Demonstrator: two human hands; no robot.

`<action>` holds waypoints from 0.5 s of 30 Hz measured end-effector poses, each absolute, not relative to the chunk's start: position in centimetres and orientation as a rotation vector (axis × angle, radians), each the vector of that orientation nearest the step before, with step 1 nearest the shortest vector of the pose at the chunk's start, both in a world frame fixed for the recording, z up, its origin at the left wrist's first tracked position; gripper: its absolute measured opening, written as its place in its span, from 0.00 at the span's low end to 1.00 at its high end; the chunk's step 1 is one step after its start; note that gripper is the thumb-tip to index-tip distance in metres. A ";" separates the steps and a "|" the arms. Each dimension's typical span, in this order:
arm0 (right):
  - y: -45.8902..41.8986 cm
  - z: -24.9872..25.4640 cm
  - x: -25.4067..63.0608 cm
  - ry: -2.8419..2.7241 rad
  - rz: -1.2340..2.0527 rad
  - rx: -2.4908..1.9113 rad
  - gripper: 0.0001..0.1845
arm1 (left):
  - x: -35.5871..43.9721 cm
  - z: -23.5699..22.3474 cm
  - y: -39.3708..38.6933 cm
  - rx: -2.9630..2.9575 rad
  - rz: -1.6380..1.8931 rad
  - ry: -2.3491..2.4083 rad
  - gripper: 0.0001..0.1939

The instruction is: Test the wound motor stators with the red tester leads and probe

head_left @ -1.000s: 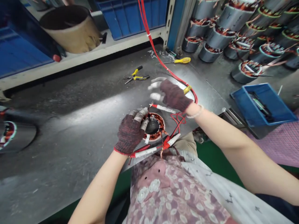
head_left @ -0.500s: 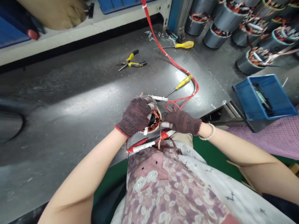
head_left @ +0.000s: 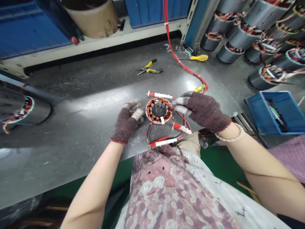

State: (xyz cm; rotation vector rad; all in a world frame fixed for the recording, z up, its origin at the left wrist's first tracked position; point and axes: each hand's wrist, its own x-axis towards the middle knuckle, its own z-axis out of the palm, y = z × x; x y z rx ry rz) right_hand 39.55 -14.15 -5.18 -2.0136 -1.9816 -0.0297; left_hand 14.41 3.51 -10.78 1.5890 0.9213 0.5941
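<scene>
Flanking one copper-wound stator [head_left: 159, 110], left hand [head_left: 127, 125] and right hand [head_left: 202, 111] hold loose, empty grips.

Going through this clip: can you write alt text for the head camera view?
A small copper-wound stator lies flat on a steel workbench between two knit-gloved hands, the right hand reaching close and the left hand just apart. Red leads with white sleeves trail from it. Beyond lie yellow-handled pliers, a screwdriver and more stators.

Bright glare streak across the metal workbench [head_left: 95, 103], fisheye-bent edges
</scene>
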 end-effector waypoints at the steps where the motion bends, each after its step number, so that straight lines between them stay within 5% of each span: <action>1: -12.9 -5.2 39.1 -2.052 0.002 -1.958 0.22 | 14.6 -10.8 3.0 1.531 0.513 0.923 0.31; 8: -5.9 -8.8 38.6 -2.294 0.151 -1.863 0.28 | 17.5 -11.5 2.4 1.443 0.425 0.950 0.29; 15: -6.3 -11.3 35.9 -1.832 0.090 -2.075 0.25 | 20.1 -10.9 7.9 1.627 0.332 0.873 0.25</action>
